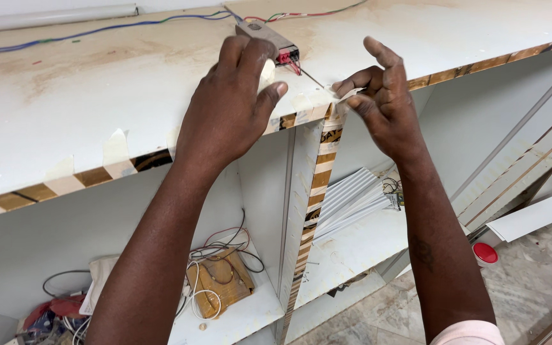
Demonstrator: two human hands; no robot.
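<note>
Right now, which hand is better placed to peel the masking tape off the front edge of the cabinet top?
Right, probably. The right hand already pinches a bit of the masking tape at the cabinet top edge, while the left hand lies bent over the top, apparently holding a pale piece.

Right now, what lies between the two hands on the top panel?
In the head view, between left hand and right hand: bare white panel edge with masking-tape pieces.

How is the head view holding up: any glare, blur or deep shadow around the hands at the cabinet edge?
Head view: even, soft light, no glare on the white laminate cabinet top; left hand and right hand sharp, casting only faint shadows; lower shelf compartment with tangled wires dimmer but readable; edges bend slightly from the wide lens.
</note>
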